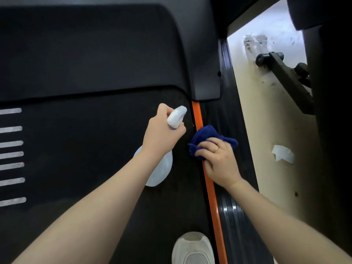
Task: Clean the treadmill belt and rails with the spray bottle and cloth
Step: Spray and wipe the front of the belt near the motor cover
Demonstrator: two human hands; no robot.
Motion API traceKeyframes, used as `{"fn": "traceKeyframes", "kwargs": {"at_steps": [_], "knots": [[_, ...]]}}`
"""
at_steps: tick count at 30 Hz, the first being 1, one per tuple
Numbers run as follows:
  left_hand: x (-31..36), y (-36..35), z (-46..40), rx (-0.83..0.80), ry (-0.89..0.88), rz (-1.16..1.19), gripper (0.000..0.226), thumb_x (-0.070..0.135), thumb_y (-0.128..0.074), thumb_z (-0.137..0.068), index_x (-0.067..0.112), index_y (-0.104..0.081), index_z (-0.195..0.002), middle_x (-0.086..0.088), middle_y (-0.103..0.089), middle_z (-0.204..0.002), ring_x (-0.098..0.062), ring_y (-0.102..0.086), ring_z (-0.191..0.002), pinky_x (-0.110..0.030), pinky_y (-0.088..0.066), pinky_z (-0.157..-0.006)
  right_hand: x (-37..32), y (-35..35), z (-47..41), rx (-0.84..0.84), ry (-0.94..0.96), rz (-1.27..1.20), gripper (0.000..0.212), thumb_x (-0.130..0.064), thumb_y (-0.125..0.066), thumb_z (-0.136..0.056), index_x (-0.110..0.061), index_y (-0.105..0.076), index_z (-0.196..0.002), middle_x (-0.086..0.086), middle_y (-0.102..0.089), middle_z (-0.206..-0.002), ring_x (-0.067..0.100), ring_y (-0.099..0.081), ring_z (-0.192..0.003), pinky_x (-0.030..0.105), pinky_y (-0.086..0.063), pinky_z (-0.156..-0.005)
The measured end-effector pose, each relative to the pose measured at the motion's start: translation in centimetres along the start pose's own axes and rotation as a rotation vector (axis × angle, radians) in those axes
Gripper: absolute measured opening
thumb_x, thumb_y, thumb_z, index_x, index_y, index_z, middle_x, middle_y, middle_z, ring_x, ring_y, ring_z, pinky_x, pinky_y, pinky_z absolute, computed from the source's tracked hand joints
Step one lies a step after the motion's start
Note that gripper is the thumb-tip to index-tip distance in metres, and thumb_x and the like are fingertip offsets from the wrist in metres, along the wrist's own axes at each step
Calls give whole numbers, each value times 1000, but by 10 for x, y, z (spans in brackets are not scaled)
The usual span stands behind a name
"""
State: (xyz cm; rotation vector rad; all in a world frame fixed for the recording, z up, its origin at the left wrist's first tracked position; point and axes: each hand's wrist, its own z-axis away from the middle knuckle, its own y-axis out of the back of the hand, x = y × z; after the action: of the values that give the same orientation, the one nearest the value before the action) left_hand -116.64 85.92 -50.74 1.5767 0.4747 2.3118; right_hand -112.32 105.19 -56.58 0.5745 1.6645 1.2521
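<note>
The black treadmill belt (85, 149) fills the left and middle of the view. An orange strip (198, 115) runs along its right edge, beside the ribbed black side rail (234, 216). My left hand (162, 134) grips the neck of a white spray bottle (176, 117); its nozzle points toward the orange strip, and its translucent body hangs under my wrist. My right hand (219, 159) holds a bunched dark blue cloth (205, 138) pressed on the orange strip and rail edge.
The dark motor cover (95, 54) spans the top. White stripes (11, 155) mark the belt at left. My white shoe (192, 248) stands on the belt at the bottom. A crumpled white tissue (282, 153) lies on the beige floor at right, near black equipment (285, 77).
</note>
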Motion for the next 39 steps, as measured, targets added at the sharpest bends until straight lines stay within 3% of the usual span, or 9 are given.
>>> {"fn": "traceKeyframes", "kwargs": {"at_steps": [6, 12, 20, 25, 30, 35, 39], "knots": [[-1, -5, 2, -48, -27, -32, 28, 15, -66, -82, 14, -45, -99, 8, -53, -80, -16, -58, -76, -39, -51, -69, 33, 4, -47, -35, 29, -5, 43, -11, -41, -76, -8, -67, -110, 11, -63, -117, 34, -51, -112, 45, -39, -100], [0, -11, 0, -65, -33, -92, 28, 16, -66, -82, 13, -46, -103, 7, -54, -82, -23, -61, -82, -49, -53, -74, 63, 16, -78, -30, 41, 58, 47, -13, -41, -76, -6, -64, -116, 14, -60, -122, 36, -50, -110, 44, -38, -99], [-1, -8, 4, -89, -51, -90, 28, 15, -65, -83, 14, -46, -103, 9, -54, -84, -22, -61, -83, -49, -54, -75, 28, 4, 23, -15, -169, -83, 35, -18, -45, -78, -9, -62, -107, 9, -56, -129, 34, -37, -131, 53, -30, -106], [-3, -7, 4, -82, -60, -82, 27, 15, -65, -83, 17, -44, -100, 8, -54, -84, -15, -59, -79, -40, -52, -70, 46, 11, -4, -43, -98, -33, 40, -12, -39, -75, -2, -64, -103, 17, -58, -126, 41, -46, -123, 55, -35, -99], [-2, -12, 7, -153, -95, -127, 28, 16, -65, -83, 17, -45, -103, 5, -56, -87, -19, -62, -82, -44, -55, -72, 72, 22, -66, -21, -158, 14, 44, -9, -39, -73, 0, -64, -107, 19, -57, -125, 43, -49, -120, 56, -38, -99], [0, -12, 9, -189, -86, -139, 29, 18, -65, -83, 18, -45, -103, 2, -59, -90, -21, -62, -83, -47, -54, -74, 34, 10, -9, 63, -232, -33, 43, -12, -35, -70, -5, -67, -98, 14, -60, -122, 40, -48, -120, 55, -36, -100], [3, -15, 14, -230, -102, -182, 26, 20, -64, -84, 19, -45, -102, 4, -60, -86, -19, -61, -80, -42, -51, -70, -8, -3, 39, -56, -97, 2, 33, -11, -40, -74, -10, -70, -87, 9, -65, -115, 40, -51, -117, 58, -31, -101]]}}
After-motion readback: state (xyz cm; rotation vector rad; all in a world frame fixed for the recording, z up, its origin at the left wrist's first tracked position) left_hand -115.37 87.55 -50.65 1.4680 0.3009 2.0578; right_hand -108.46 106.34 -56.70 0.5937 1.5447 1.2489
